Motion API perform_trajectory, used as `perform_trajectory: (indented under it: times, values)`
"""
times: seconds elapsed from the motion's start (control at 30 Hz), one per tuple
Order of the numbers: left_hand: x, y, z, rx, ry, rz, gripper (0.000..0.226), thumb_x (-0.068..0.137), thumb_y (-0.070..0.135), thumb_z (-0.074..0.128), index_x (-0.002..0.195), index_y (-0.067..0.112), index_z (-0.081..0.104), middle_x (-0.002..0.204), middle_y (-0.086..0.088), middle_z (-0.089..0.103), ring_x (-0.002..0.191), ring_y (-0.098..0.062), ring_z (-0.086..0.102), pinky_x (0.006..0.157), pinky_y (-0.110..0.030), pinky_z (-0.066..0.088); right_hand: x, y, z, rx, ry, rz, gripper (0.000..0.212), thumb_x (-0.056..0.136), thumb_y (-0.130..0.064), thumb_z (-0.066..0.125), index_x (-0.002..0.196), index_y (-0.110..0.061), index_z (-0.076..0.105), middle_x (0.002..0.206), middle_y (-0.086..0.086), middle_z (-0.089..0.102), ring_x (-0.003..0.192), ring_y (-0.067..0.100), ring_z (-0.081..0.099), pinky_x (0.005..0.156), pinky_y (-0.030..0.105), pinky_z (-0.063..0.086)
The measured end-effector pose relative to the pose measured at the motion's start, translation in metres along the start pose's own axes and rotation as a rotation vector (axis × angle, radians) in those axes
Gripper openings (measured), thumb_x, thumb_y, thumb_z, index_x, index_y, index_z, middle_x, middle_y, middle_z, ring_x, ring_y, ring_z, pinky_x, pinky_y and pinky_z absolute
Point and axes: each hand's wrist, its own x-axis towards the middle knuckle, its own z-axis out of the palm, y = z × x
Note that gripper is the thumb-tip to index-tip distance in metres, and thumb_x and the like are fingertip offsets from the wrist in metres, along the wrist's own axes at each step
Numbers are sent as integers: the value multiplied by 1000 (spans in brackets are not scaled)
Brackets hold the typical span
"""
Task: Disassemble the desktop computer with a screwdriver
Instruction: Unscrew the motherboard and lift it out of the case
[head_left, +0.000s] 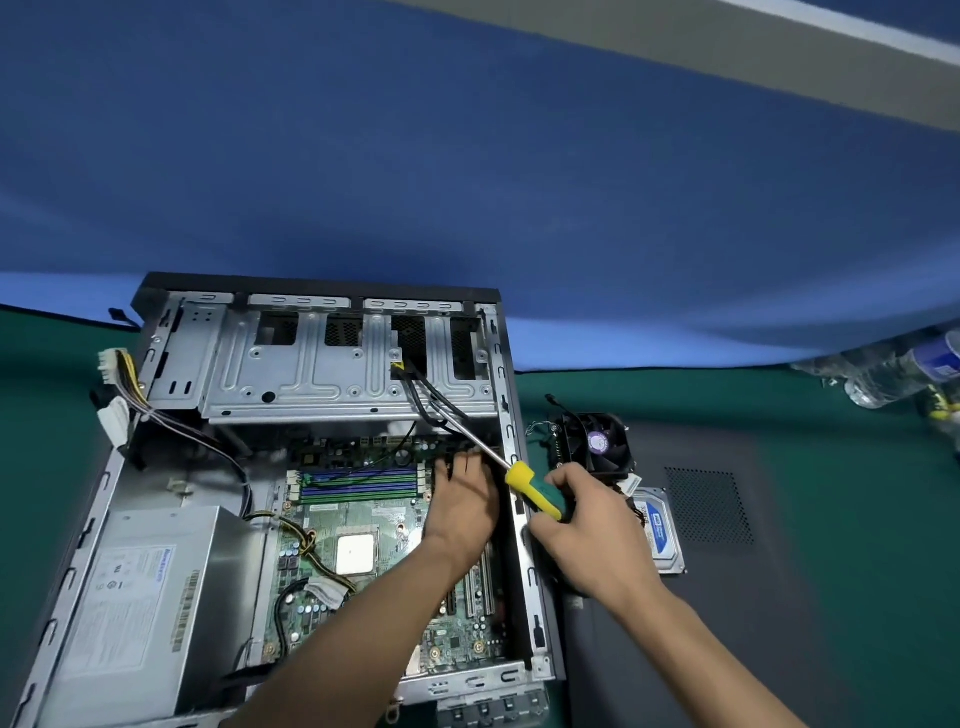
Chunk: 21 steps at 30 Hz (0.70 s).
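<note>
While the left hand (462, 512) fiddles at the motherboard (363, 551) edge, fingertips hidden so grip unclear; right hand (587, 535) fist-grips the screwdriver (535, 491).
Looks like board-screw stage inside the open case (332, 364); next the tip needs seating squarely on a screw.

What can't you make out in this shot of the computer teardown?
Head view only:
- Screwdriver tip: lost among the black cables.
- Left hand fingers: curled out of sight behind the hand, so what they touch is unclear.
- Power supply label: too small to read.
- Bottles: blurred at the right edge.
</note>
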Motion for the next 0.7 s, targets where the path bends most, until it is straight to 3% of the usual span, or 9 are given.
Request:
perform_trajectory:
  times: [0.07,0.17,0.23,0.3,0.4,0.5,0.6,0.7]
  values:
    - [-4,-4,-6,-226,71,-82,38,83,-1,45,121,-1,41,124,-17,38,114,-30,34,111,-44,23,2,0,1,-2,-6,18,18,74,-27,60,78,-31,43,64,-8,55,58,10,49,49,28,31]
    - [-14,-18,-20,-621,177,-171,17,93,8,40,103,3,52,113,-10,41,109,-23,35,101,-31,29,5,-6,4,22,2,32,17,74,-29,59,73,-27,42,62,-6,55,58,14,49,49,28,32]
    - [-24,-28,-37,-865,131,-214,15,96,11,41,95,6,55,102,-5,47,100,-17,42,90,-23,32,8,-13,7,99,42,43,21,76,-38,62,66,-24,49,55,-8,56,54,11,49,50,28,35]
    - [-33,-35,-59,-1117,37,-249,15,98,16,44,89,10,54,85,-2,52,78,-12,48,71,-24,35,10,-19,7,166,91,24,35,79,-45,66,57,-23,50,46,-12,51,47,6,43,49,27,34]
    - [-46,-38,-92,-1477,-50,-247,23,98,15,45,79,9,56,77,-5,55,68,-15,51,63,-27,44,9,-27,3,326,141,-62,32,82,-37,70,60,-20,53,50,-11,53,48,4,41,51,23,34]
    - [-55,-33,-118,-1580,-122,-191,23,98,13,44,83,6,59,78,-7,58,71,-13,55,70,-27,52,3,-38,-6,480,128,-150,11,81,-27,71,72,-30,66,63,-11,64,52,-1,49,52,15,38]
    - [-59,-25,-137,-1581,-140,-158,23,98,10,43,82,4,58,72,-6,57,64,-12,53,67,-26,51,-2,-47,-16,552,162,-206,16,83,-19,70,73,-31,66,60,-11,63,47,-1,48,49,12,37]
    - [-61,-19,-145,-1695,-136,-198,22,97,10,46,82,2,60,69,-5,56,61,-12,54,63,-24,53,-1,-48,-27,595,162,-200,19,83,-16,69,71,-29,66,60,-9,65,45,0,49,49,18,40]
